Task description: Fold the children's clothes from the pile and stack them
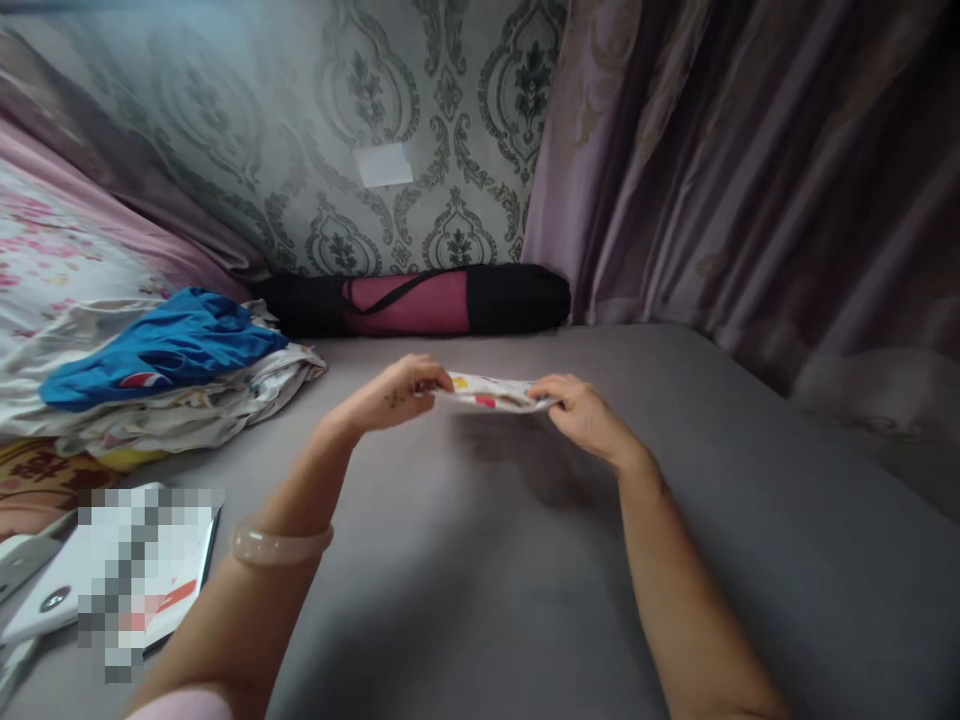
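Observation:
A white cloth with red and yellow patches [491, 390] is stretched between my two hands, raised over the grey sheet [465, 560]. My left hand [401, 392] grips its left end, fingers closed round the edge. At the right end my right hand [581, 408] pinches the cloth between thumb and fingers. The cloth looks folded into a narrow band and is seen nearly edge-on. A pale bangle [281, 546] circles my left forearm.
Heaped clothes with a blue garment [165, 345] on top lie at the left. Nearer are a white item [67, 590] and a partly blurred flat packet [180, 580]. A black and pink roll bag [412, 303] lies along the wall, beside a purple curtain [637, 180].

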Demonstrator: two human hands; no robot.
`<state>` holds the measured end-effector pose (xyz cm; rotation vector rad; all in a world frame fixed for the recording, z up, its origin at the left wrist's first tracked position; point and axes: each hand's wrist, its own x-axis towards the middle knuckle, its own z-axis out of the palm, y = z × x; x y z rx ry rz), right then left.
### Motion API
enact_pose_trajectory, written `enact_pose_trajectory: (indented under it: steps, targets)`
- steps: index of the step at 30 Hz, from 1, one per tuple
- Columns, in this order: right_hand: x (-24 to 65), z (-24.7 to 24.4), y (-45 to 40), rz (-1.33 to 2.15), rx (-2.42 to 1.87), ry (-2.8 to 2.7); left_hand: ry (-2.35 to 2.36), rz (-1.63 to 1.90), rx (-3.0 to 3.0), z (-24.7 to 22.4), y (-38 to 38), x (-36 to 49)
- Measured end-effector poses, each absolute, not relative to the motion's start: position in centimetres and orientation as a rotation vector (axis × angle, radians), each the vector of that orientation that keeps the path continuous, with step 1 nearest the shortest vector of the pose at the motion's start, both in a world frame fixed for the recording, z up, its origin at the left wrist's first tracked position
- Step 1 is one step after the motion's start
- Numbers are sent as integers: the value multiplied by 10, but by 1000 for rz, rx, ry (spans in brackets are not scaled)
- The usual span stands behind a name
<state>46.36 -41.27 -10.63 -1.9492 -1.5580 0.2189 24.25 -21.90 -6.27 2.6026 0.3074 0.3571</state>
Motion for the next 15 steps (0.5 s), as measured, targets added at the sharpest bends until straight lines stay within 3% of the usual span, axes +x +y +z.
enact_pose_trajectory:
  steps: [4,9,15]
  targets:
    - [468,-107,-422,578,-2061,-1673,260,47,2515,-89,-238,221]
    - [454,-126,-398,170,-2100,-1558,561,232,2466,-127,-242,210]
    - [423,-175,-361,139,-2310,-1694,630,437,2554,-173,-246,212]
